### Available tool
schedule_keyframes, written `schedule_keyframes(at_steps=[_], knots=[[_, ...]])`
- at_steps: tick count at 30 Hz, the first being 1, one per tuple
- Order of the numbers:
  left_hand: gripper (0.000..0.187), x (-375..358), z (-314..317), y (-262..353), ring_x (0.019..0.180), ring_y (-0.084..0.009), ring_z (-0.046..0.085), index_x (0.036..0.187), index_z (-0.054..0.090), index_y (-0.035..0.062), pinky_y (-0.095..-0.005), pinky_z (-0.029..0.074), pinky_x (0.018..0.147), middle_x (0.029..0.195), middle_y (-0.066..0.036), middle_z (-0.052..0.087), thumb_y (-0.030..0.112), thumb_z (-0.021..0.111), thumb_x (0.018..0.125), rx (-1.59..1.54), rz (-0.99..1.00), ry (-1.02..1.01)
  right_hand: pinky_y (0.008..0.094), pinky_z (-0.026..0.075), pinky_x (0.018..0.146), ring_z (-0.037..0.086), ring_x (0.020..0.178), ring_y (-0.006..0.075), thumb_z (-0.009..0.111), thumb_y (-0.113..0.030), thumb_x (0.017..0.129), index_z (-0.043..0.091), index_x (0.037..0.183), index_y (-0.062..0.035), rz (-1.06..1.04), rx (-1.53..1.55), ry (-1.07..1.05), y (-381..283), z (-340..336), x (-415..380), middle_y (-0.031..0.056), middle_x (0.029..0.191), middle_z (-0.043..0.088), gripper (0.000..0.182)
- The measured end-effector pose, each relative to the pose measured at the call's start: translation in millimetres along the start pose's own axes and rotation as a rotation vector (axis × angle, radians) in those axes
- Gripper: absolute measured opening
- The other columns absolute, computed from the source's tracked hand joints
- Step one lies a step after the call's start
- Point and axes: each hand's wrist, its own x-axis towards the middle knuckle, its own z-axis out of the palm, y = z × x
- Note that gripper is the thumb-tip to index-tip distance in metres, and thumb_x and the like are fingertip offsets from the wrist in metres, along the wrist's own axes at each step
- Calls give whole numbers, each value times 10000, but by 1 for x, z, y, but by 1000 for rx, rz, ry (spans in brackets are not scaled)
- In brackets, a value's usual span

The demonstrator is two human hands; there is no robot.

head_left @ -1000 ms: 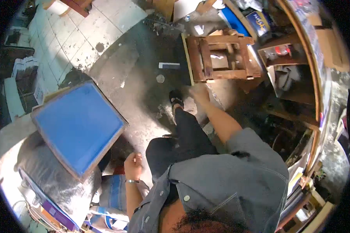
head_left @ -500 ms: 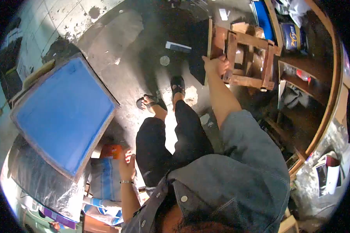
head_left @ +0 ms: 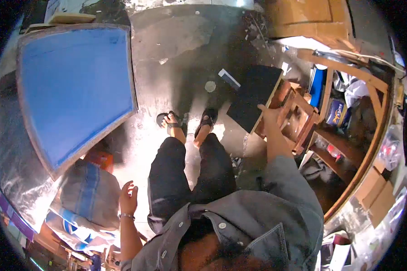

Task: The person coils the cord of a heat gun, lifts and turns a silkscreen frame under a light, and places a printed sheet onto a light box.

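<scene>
My right hand (head_left: 270,118) is closed on the edge of a small wooden stool (head_left: 298,115). The stool is tilted on its side, with its square black top (head_left: 256,95) facing away from its brown legs and rails. My fingertips are partly hidden behind the top's edge. Lower left, my left hand (head_left: 129,198) hangs free with loosely bent fingers apart and nothing in them. Closest to it is a grey sack with a blue stripe (head_left: 88,192).
A large blue framed panel (head_left: 79,86) stands at left. An orange box (head_left: 99,160) sits below it. Wooden shelving (head_left: 341,196) with odds and ends lines the right side. A white strip (head_left: 229,79) and a round flat piece (head_left: 210,86) lie on the floor.
The view has swung round toward the right. More of the stool's black top shows, and my right hand still holds it. My left hand has moved away from the orange box.
</scene>
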Motion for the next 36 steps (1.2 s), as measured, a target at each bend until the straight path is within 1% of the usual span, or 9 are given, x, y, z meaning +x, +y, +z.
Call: schedule_keyframes(at_steps=[2, 3, 10, 12, 15, 21, 25, 31, 36], knots=[[333, -7, -7, -32, 953, -325, 653, 1103, 634, 21, -407, 512, 781, 1012, -217, 667, 300, 565, 936, 362, -107, -130, 416, 436, 1014, 508, 1208, 355, 823, -147, 592, 309, 1396, 37, -145, 121, -35, 2, -41, -4, 206, 1293, 532, 972], [374, -10, -6, -44, 949, -398, 634, 1046, 639, -4, -458, 510, 790, 964, -258, 653, 341, 555, 926, 314, 184, -33, 415, 439, 1008, 509, 1204, 351, 809, -127, 595, 327, 1391, 32, -231, 234, -29, -14, -60, -4, 200, 1291, 534, 944], [508, 26, -38, -5, 840, -256, 687, 1151, 613, 27, -358, 546, 768, 949, -113, 707, 417, 694, 835, 85, 197, 65, 408, 462, 971, 514, 1175, 323, 710, 11, 615, 454, 1354, -1, -291, 866, -71, -46, -227, -43, 157, 1271, 546, 782], [489, 36, -51, 30, 891, -275, 679, 1143, 623, 19, -389, 531, 828, 1014, -133, 699, 394, 682, 835, 10, 244, 93, 412, 443, 969, 535, 1117, 334, 677, -132, 700, 496, 1333, -10, 61, 919, -343, 37, -226, 25, 166, 1229, 564, 669], [473, 35, -73, 87, 932, -273, 672, 1163, 624, 27, -380, 525, 848, 1062, -139, 692, 370, 671, 841, 73, 324, 123, 437, 441, 939, 552, 1059, 341, 647, -283, 744, 499, 1324, 3, 73, 1206, -463, 118, -207, 78, 164, 1178, 591, 663], [495, 46, -86, 132, 977, -285, 657, 1188, 609, 8, -369, 507, 883, 1121, -152, 675, 365, 668, 851, 89, 382, 27, 483, 412, 968, 523, 1123, 377, 640, -391, 755, 478, 1355, -30, 0, 1350, -182, 61, -287, -58, 159, 1264, 564, 719], [543, 50, -81, 118, 1045, -277, 636, 1237, 579, 11, -367, 490, 923, 1183, -153, 653, 390, 663, 859, 98, 405, -8, 479, 477, 880, 593, 1039, 350, 592, -445, 793, 558, 1254, -52, 140, 1661, -371, 154, -252, -29, 129, 1240, 600, 606], [559, 57, -91, 113, 1087, -299, 620, 1223, 569, 37, -399, 479, 937, 1138, -140, 664, 453, 665, 863, 358, 288, -100, 488, 388, 1048, 460, 1270, 373, 620, -640, 765, 453, 1410, -80, 362, 1608, -490, 191, -273, -61, 129, 1432, 473, 870], [505, 93, -108, 102, 1065, -320, 626, 1226, 574, 50, -411, 484, 924, 1132, -153, 662, 429, 619, 895, 448, 369, -32, 463, 469, 936, 595, 1070, 346, 661, -570, 825, 584, 1283, -39, 397, 1451, -95, 280, -224, -36, 141, 1288, 593, 706]])
